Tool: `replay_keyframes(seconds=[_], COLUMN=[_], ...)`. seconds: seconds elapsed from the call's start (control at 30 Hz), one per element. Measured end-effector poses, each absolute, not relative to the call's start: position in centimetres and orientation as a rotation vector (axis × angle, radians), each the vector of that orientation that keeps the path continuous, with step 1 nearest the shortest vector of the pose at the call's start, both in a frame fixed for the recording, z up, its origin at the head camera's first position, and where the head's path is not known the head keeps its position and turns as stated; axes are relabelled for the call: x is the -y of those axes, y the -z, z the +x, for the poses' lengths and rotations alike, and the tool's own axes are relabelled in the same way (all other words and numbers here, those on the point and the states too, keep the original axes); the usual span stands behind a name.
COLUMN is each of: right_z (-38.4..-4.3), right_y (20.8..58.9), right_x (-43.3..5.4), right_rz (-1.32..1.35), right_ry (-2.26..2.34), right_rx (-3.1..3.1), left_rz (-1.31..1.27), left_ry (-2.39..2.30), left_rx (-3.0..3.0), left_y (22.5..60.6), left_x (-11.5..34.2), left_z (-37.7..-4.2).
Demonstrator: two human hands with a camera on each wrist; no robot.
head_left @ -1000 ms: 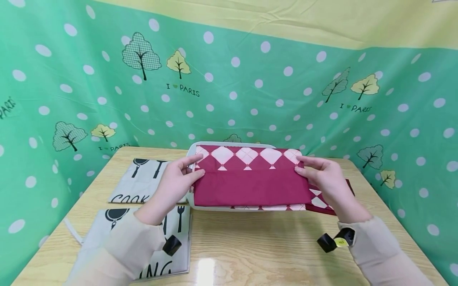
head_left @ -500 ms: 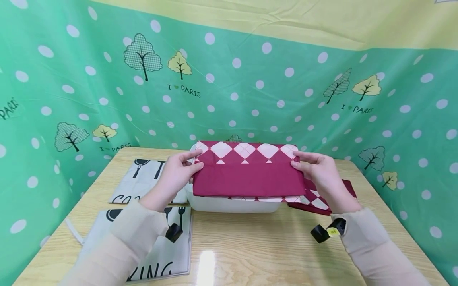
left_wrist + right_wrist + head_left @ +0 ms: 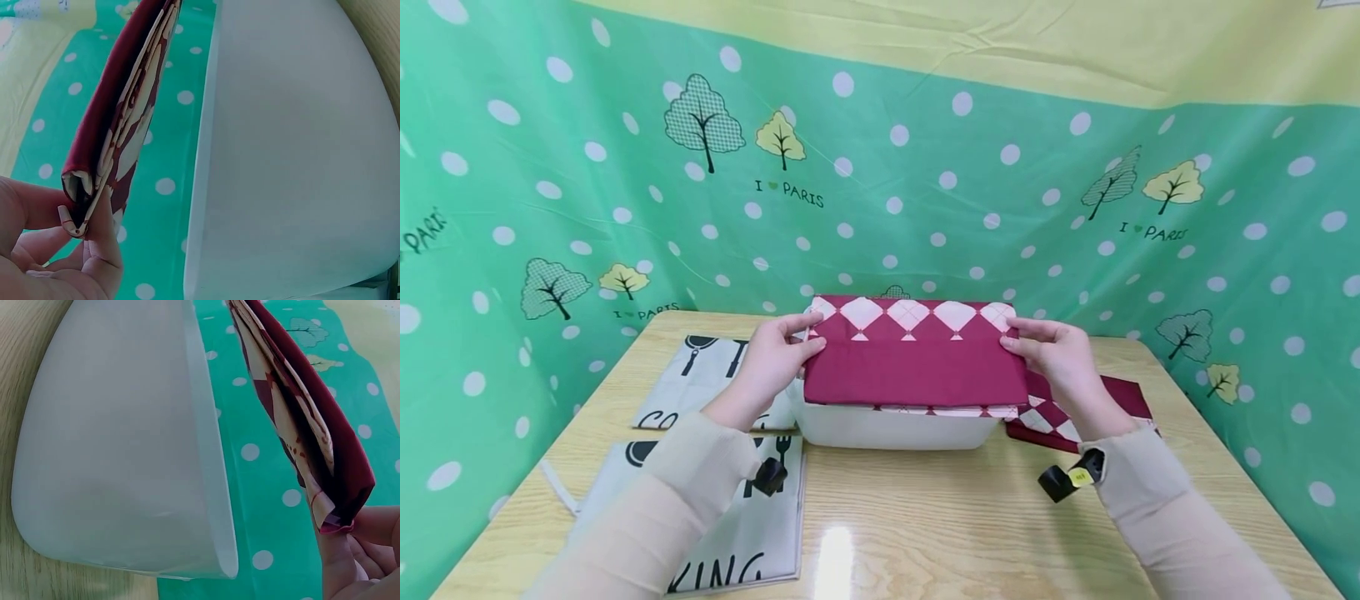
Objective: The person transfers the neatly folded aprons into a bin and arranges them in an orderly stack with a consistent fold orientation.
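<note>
Both hands hold a folded maroon cloth with white diamonds (image 3: pixel 916 371) by its two short ends, level above a white plastic bin (image 3: pixel 895 429). My left hand (image 3: pixel 775 358) pinches the left end between thumb and fingers. At the right end, my right hand (image 3: pixel 1056 358) has the same kind of pinch. Stacked layers of the folded cloth (image 3: pixel 119 106) show edge-on in the left wrist view, apart from the bin's rim (image 3: pixel 203 137). The right wrist view also shows a gap between cloth (image 3: pixel 337 437) and bin (image 3: pixel 119 444). The bin's inside is hidden.
Behind the right hand lies another folded maroon diamond cloth (image 3: pixel 1123 396). Two folded pale cloths with black utensil prints are on the left, one farther back (image 3: pixel 670 392) and one nearer (image 3: pixel 752 533), with a white strap (image 3: pixel 559 487). A polka-dot curtain (image 3: pixel 880 167) surrounds the wooden table (image 3: pixel 940 517).
Both hands have raised the maroon cloth slightly and moved it away from me over the bin, drawing a little closer together. The bin's front wall has come into view beneath it.
</note>
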State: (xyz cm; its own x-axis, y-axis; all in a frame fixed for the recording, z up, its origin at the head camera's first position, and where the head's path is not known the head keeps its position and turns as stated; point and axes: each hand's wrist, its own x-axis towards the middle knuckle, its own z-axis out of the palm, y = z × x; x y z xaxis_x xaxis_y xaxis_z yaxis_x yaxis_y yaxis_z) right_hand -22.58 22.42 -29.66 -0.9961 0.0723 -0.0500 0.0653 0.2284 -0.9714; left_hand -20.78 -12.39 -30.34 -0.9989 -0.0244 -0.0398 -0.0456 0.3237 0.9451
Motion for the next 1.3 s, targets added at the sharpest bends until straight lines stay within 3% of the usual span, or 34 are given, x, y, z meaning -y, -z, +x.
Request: replay_keyframes(seconds=[0.53,1.3], right_z=[-24.5,-25.0], right_y=[31.2,32.9], right_x=[-21.6,-20.9], right_rz=[-0.264,-0.235], right_ry=[-1.809,-1.632], right_rx=[2.414,2.559], left_rz=[-0.18,-0.233], left_ry=[-1.796,-1.732], left_rx=[-2.613,-2.663], left_y=[31.4,33.2], left_x=[12.2,12.8], left_z=[-22.5,-22.8])
